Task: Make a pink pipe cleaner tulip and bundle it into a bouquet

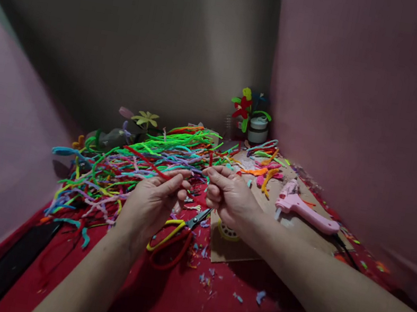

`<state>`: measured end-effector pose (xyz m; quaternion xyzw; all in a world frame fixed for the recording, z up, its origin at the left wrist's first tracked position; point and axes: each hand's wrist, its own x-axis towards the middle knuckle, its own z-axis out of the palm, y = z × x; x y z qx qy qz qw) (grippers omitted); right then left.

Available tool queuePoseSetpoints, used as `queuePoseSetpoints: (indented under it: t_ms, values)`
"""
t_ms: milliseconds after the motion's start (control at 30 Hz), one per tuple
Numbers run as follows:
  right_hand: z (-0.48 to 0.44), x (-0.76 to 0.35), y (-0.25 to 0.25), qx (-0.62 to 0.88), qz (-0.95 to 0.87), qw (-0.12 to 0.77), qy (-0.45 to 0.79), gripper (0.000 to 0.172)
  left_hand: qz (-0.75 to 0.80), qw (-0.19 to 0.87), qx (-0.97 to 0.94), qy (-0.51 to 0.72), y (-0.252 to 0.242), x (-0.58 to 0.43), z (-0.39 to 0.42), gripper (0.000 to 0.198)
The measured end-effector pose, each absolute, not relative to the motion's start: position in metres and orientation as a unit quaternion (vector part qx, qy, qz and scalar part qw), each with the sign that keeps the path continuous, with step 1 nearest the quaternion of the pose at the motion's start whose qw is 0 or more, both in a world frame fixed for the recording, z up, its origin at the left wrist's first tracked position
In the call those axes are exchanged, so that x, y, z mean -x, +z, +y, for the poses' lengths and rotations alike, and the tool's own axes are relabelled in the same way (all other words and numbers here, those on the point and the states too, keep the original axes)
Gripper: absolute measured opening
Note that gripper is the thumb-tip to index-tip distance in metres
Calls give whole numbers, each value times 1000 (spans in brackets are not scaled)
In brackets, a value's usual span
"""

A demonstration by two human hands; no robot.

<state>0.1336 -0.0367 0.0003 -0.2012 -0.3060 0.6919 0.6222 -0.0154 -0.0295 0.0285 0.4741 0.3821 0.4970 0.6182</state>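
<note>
My left hand [159, 195] is closed in a pinch on a red pipe cleaner [143, 159], whose free length slants up to the left. Close beside it, my right hand [228, 192] pinches a short red pipe cleaner piece [210, 159] that sticks up past the fingertips. Whether both red lengths are one piece I cannot tell. Beneath the hands, scissors [174, 233] with red and yellow handles lie partly open on the red cloth [166, 304]. A large heap of coloured pipe cleaners [178, 142] spreads behind and left of my left hand.
A pink glue gun [304, 210] rests on a cardboard sheet [227, 256] at right, with orange and pink pieces [265, 174] behind it. Pipe cleaner flowers [242, 107] and a small lidded jar [258, 130] stand at the back. A black strip [7, 266] lies at left.
</note>
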Motion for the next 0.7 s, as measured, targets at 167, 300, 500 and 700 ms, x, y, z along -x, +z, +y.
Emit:
queuePoseSetpoints:
  t_ms: [167,300,500,700]
  values:
    - [-39,-131,-6,226,-375,545,715,21,364,632,-494,473,23,7,-29,26]
    - [-41,-130,-6,227,-383,495,746,25,373,630,-501,461,17,6,-32,24]
    - [-44,-130,3,173,-375,555,723,15,351,648,-406,540,20,7,-30,12]
    - [-47,-123,-5,175,-405,568,694,25,321,671,-311,592,19,13,-23,9]
